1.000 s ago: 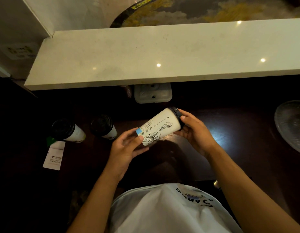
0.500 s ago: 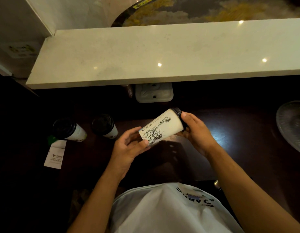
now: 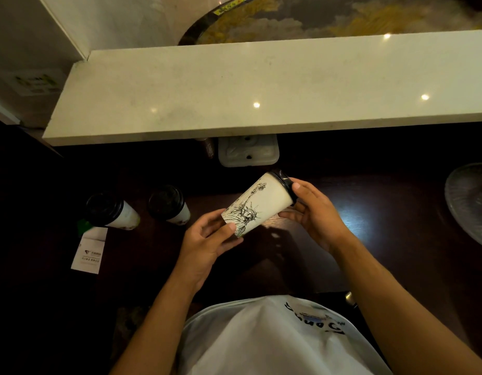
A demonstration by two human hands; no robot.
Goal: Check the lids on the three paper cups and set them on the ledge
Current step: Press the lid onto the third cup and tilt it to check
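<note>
I hold a white paper cup (image 3: 261, 203) with a black statue drawing tilted over the dark counter, its black lid (image 3: 283, 178) pointing up and to the right. My left hand (image 3: 210, 240) grips the cup's base. My right hand (image 3: 314, 209) grips the lid end, thumb on the lid's rim. Two more paper cups with black lids stand upright on the counter at the left, one far left (image 3: 110, 211) and one beside it (image 3: 169, 204). The pale stone ledge (image 3: 261, 87) runs across the view above the counter, with nothing on it.
A white paper slip (image 3: 89, 253) lies on the counter under the leftmost cup. A white plastic box (image 3: 248, 151) sits below the ledge's front edge. A glass dish (image 3: 469, 201) rests at the right edge. A wall corner (image 3: 58, 28) closes the ledge's left end.
Both hands have turned the cup about its axis: the blue label went out of sight and the statue drawing now faces me. The cup tilted slightly more upright.
</note>
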